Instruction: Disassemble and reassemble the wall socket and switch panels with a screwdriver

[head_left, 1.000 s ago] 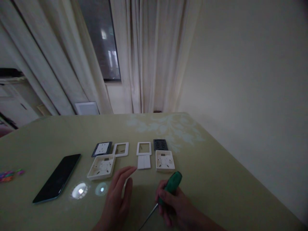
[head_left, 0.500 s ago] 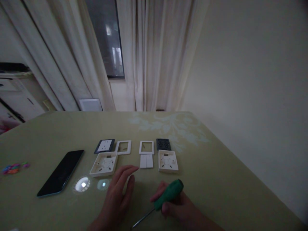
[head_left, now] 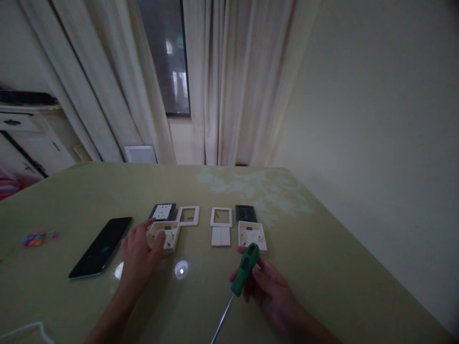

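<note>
My right hand (head_left: 270, 289) is closed around the green handle of a screwdriver (head_left: 244, 272), its metal shaft slanting down to the lower left. Over the left white mounting box (head_left: 173, 243) reaches my left hand (head_left: 139, 251), thumb and forefinger apart; whether they touch the box I cannot tell. Just behind that box lies a socket panel (head_left: 163, 211) with a white face and dark edge. A white frame (head_left: 196, 217) sits to its right. Beyond my right hand is a second white mounting box (head_left: 253, 234), with a dark panel (head_left: 246, 213) behind it.
Between the boxes lie another white frame (head_left: 213, 217) and a white double switch plate (head_left: 220, 236). A black phone (head_left: 102, 246) and small colourful pieces (head_left: 36, 239) are on the left. A white cable (head_left: 30, 326) crosses the table's near left corner. A wall (head_left: 376, 167) borders the right.
My left hand has moved left and forward to the left mounting box. My right hand has turned the screwdriver steeper, its handle now slightly farther left and forward. The view has shifted slightly.
</note>
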Available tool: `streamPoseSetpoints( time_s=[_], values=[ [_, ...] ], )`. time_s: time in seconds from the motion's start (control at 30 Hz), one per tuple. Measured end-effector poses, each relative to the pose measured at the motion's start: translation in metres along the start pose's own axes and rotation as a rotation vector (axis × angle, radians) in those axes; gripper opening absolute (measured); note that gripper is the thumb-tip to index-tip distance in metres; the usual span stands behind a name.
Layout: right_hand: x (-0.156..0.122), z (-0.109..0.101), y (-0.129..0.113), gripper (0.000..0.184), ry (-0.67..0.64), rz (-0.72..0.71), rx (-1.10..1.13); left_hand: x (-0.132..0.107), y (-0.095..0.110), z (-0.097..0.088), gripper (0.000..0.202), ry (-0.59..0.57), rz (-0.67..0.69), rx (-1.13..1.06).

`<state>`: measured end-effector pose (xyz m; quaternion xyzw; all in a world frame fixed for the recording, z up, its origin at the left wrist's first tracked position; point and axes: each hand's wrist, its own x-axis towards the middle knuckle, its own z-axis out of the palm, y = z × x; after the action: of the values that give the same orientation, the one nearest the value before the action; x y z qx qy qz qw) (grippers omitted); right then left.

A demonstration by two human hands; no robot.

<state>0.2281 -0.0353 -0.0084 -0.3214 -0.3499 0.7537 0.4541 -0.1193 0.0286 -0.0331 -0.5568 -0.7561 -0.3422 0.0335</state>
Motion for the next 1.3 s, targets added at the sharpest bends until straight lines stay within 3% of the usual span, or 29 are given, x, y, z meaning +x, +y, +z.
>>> streamPoseSetpoints(
  time_s=[0.23,0.37,0.53,0.67,0.77,0.93,1.1,1.3],
  values=[
    [0.010,-0.006,0.010,0.076,0.156,0.086,0.003,-0.007,0.003,0.005,0.058,-0.034,-0.019,-0.012],
    [0.010,-0.011,0.016,0.088,0.138,0.140,-0.047,-0.008,0.005,0.002,0.056,-0.041,-0.025,-0.008],
    [-0.004,-0.012,0.017,0.101,0.048,0.156,-0.286,-0.006,0.012,-0.008,0.066,-0.043,0.003,-0.002],
    [-0.006,-0.014,0.022,0.075,0.128,0.093,-0.254,-0.005,0.011,-0.008,0.067,-0.058,-0.008,0.008],
    [-0.004,-0.015,0.024,0.078,0.200,0.109,-0.211,-0.008,0.006,-0.004,0.064,-0.081,-0.035,0.067],
    [-0.005,-0.012,0.014,0.078,0.193,0.111,-0.252,-0.010,-0.003,0.001,0.056,-0.141,0.039,0.052],
    [-0.001,-0.010,0.004,0.076,0.230,0.038,-0.262,-0.015,-0.007,-0.002,0.064,-0.291,0.038,-0.004],
    [0.004,-0.012,-0.012,0.068,0.239,-0.113,-0.152,-0.027,-0.009,-0.018,0.073,-0.579,0.223,-0.171]
  ],
)
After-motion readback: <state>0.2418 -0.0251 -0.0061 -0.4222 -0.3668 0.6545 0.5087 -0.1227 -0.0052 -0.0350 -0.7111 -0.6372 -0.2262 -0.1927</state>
